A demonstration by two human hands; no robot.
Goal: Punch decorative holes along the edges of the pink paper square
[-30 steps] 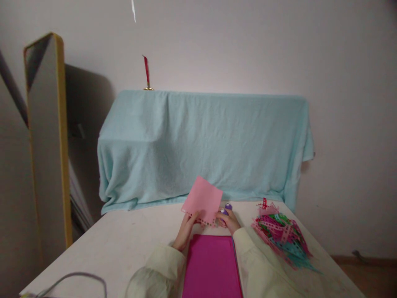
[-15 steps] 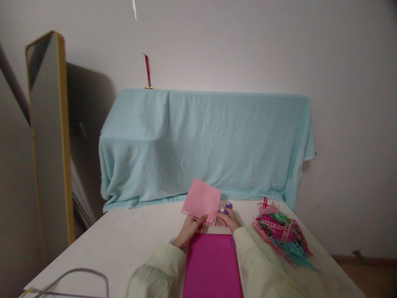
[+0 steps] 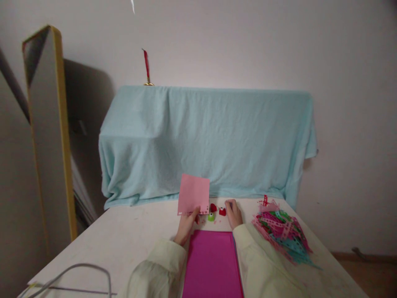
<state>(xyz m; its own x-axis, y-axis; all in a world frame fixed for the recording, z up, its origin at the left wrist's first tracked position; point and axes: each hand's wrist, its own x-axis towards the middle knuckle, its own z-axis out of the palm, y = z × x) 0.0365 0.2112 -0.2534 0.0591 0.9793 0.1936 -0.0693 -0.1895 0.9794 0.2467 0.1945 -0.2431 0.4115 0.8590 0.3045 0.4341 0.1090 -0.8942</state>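
Observation:
My left hand (image 3: 186,227) grips a square sheet of pink paper (image 3: 192,192) by its lower edge, thumb on top. A row of small punched holes runs along that edge. To the right of the paper stand a green craft punch (image 3: 211,217) and a red craft punch (image 3: 222,211), each with an eye-like spot. Another red piece (image 3: 213,207) lies just behind them. My right hand (image 3: 234,214) is beside the red punch with its fingers curled; whatever they may hold is hidden. Tiny pink paper bits (image 3: 216,222) dot the table there.
A stack of magenta sheets (image 3: 212,265) lies nearest me. Punched paper strips (image 3: 283,231) in several colours are heaped on the right. A pale blue cloth (image 3: 204,136) hangs behind the table. At the left are a grey cable (image 3: 83,265) and a gold-framed mirror (image 3: 63,136).
My left hand has drawn the pink paper left and turned it straighter. My right hand has come off the paper and moved right. Red and green punches now show; the purple ones no longer do.

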